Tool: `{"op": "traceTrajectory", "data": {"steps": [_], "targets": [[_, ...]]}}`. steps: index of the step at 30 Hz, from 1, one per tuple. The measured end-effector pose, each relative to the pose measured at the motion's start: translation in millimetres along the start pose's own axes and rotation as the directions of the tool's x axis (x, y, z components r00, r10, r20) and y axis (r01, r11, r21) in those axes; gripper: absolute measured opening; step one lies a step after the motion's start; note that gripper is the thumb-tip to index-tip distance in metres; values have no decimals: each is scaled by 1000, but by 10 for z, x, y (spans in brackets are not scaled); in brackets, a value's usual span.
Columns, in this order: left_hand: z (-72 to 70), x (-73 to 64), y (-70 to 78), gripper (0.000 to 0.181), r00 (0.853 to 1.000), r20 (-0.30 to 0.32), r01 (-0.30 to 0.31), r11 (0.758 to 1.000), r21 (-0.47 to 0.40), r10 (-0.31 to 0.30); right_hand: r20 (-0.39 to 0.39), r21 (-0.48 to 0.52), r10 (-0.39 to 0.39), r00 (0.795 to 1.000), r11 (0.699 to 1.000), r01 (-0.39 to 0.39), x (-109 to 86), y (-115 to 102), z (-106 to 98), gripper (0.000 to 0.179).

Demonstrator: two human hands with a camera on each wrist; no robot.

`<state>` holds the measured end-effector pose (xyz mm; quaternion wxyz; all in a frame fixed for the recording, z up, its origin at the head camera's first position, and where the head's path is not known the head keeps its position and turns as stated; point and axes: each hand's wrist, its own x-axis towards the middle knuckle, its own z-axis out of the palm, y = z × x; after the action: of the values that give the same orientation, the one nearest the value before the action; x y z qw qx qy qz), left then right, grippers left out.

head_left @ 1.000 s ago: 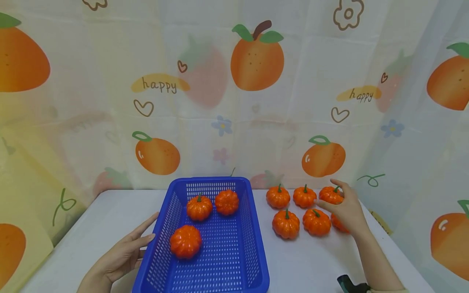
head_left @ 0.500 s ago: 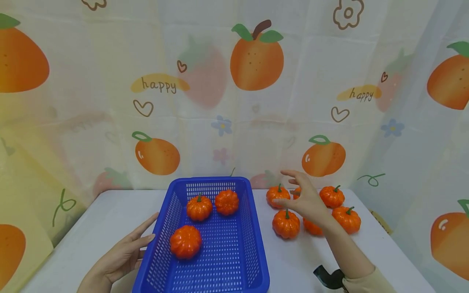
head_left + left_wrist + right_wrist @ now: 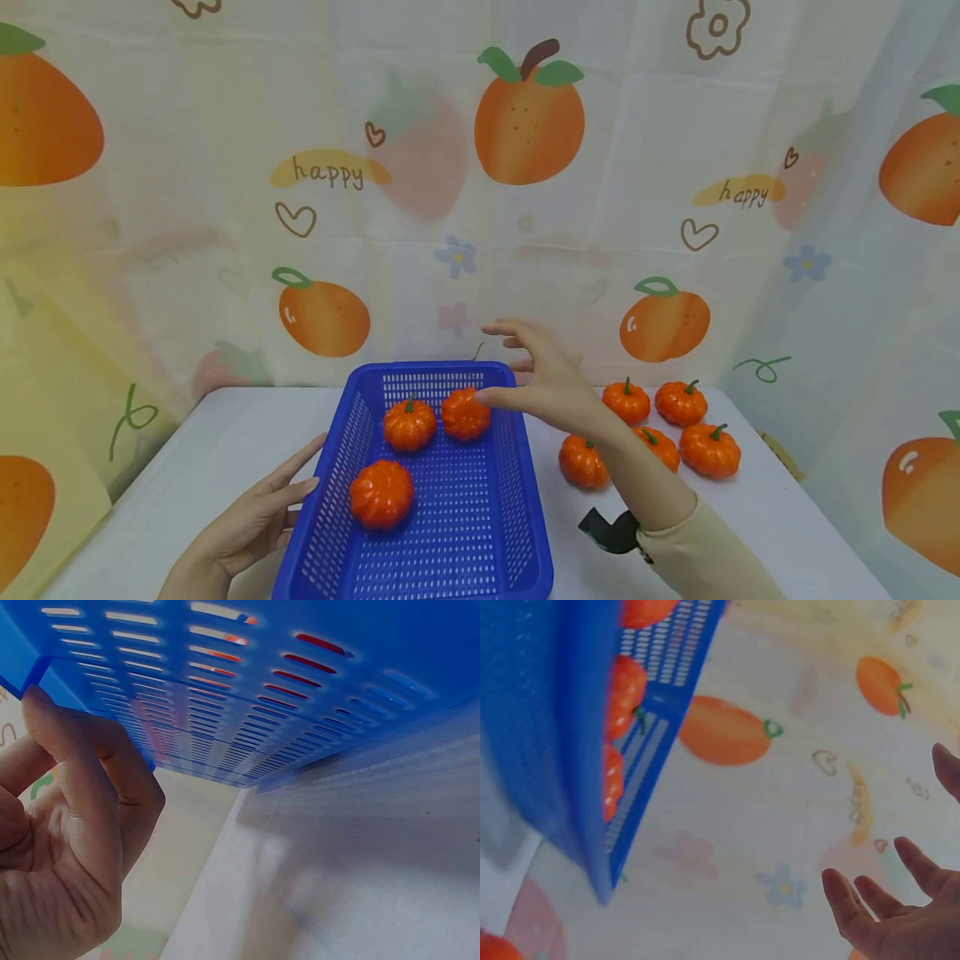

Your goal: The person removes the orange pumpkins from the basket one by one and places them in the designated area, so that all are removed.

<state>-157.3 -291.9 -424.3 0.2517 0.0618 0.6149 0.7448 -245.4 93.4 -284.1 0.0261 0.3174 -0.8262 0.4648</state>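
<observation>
A blue slotted basket (image 3: pixel 517 500) stands on the white table and holds three orange toy pumpkins (image 3: pixel 381 494), (image 3: pixel 408 423), (image 3: pixel 465 414). My left hand (image 3: pixel 300 475) rests flat against the basket's left wall, and in the left wrist view its fingers (image 3: pixel 75 787) touch the rim. My right hand (image 3: pixel 510 367) hovers over the basket's far right corner with fingers spread and nothing in it; its thumb is close to the rear right pumpkin. The right wrist view shows the same bare palm (image 3: pixel 900 915). Several more pumpkins (image 3: pixel 708 450) sit on the table right of the basket, partly hidden by my forearm.
A fruit-printed curtain (image 3: pixel 525 125) hangs close behind and around the table (image 3: pixel 187 450). The table's right edge lies just beyond the loose pumpkins. A black strap (image 3: pixel 611 533) sits on my right wrist.
My right hand has swept left from the pumpkins at the table's right end to above the basket's far right corner, still holding nothing. The left hand and basket have not moved.
</observation>
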Motion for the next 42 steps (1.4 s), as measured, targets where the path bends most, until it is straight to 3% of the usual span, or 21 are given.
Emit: {"op": "traceTrajectory", "data": {"steps": [4,12,19,23,27,34,40,42], "targets": [[0,-2,0,61,1000,1,2,1000,-3,-2,54,67,-21,998,998,17,151,-81,177,69],[-4,8,1,62,1000,12,-8,1000,-7,8,235,192,51,971,976,-98,378,-123,686,62],[4,21,18,62,999,25,-22,1000,-4,23,317,50,79,945,994,-100,535,-42,1077,59],[10,23,19,62,999,32,-26,1000,-5,26,393,-18,100,914,995,-102,564,70,1236,54],[-3,17,4,60,999,44,-24,1000,-10,25,512,-23,87,855,996,-88,559,180,1353,54],[-14,10,-6,58,999,44,-18,999,-27,19,674,-94,47,737,995,22,551,342,1484,67],[-19,3,-3,57,999,41,-18,1000,-23,19,794,-107,51,606,993,56,528,387,1465,74],[-18,5,-2,58,999,36,-15,1000,-22,16,817,-105,58,573,993,49,514,395,1455,74]]}}
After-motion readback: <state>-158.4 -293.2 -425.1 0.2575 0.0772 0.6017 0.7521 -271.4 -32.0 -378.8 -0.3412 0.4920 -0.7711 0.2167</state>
